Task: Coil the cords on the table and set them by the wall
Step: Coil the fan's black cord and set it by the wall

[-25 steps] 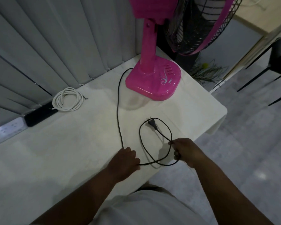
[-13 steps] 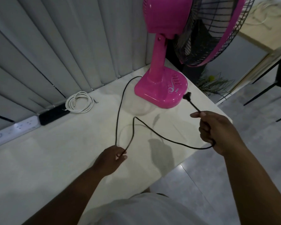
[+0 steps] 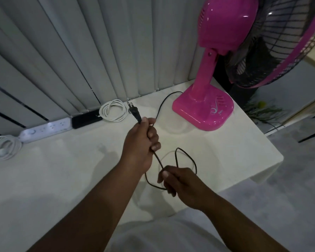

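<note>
Left hand (image 3: 140, 142) fisted around black cord (image 3: 186, 157) just below plug (image 3: 134, 111), raised over table (image 3: 53, 179); right hand (image 3: 182, 182) pinches a cord loop near table's front edge; cord's far end runs to pink fan (image 3: 204, 110).

dim light | grey vertical blinds (image 3: 65, 57) | white table (image 3: 244, 155) | grey floor (image 3: 289, 206)
</note>
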Demonstrator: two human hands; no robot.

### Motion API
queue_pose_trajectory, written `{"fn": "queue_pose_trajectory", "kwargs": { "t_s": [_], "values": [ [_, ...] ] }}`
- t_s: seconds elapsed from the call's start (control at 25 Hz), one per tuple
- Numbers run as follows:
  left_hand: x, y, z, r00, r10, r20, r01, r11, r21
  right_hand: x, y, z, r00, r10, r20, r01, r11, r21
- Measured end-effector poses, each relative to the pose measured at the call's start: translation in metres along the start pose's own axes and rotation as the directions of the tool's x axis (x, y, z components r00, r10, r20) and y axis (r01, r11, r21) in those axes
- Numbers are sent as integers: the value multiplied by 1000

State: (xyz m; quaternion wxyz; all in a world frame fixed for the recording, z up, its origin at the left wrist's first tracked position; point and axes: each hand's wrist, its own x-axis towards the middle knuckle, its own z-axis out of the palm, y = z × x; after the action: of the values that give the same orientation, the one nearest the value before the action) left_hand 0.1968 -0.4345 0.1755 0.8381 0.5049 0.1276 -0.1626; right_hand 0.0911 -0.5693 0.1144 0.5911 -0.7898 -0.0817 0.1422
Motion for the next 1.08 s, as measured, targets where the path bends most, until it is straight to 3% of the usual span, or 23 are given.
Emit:
{"fn": "queue_pose_trajectory", "kwargs": {
  "t_s": [0.08,0.2,0.32,0.48,0.56,0.6,0.72,0.8,0.88,1.0,1.08],
  "values": [
    [2,27,-6,996,77,-53,-80,995,-58,-2,16,-11,982,16,186,11,990,-142],
    [3,64,-26,969,240,-62,-247,952,-182,-7,49,-44,967,123,221,-43,941,-335],
    [8,83,-39,937,342,-75,-350,916,-198,-10,70,-67,971,210,113,-166,937,-308],
    [9,78,-41,866,482,-130,-470,875,113,7,66,-73,925,344,-162,-352,936,-23],
    [6,70,-45,878,458,-137,-422,877,230,20,52,-73,854,455,-253,-366,871,328],
    [4,65,-48,896,426,-128,-379,882,281,27,40,-74,830,505,-235,-334,789,515],
    [-4,50,-53,955,291,-53,-250,889,385,41,0,-71,869,473,-145,-167,557,814],
    [-10,41,-53,980,197,-33,-169,908,384,49,-26,-57,931,349,-111,-98,531,842],
    [-16,35,-52,995,97,-31,-84,957,276,55,-49,-33,967,244,-72,-85,574,814],
    [-21,37,-52,1000,-14,-12,15,998,58,60,-73,7,973,226,-56,-137,751,646],
    [-24,41,-56,999,-29,-31,32,994,104,63,-83,27,969,241,-50,-181,836,517]
  ]
}}
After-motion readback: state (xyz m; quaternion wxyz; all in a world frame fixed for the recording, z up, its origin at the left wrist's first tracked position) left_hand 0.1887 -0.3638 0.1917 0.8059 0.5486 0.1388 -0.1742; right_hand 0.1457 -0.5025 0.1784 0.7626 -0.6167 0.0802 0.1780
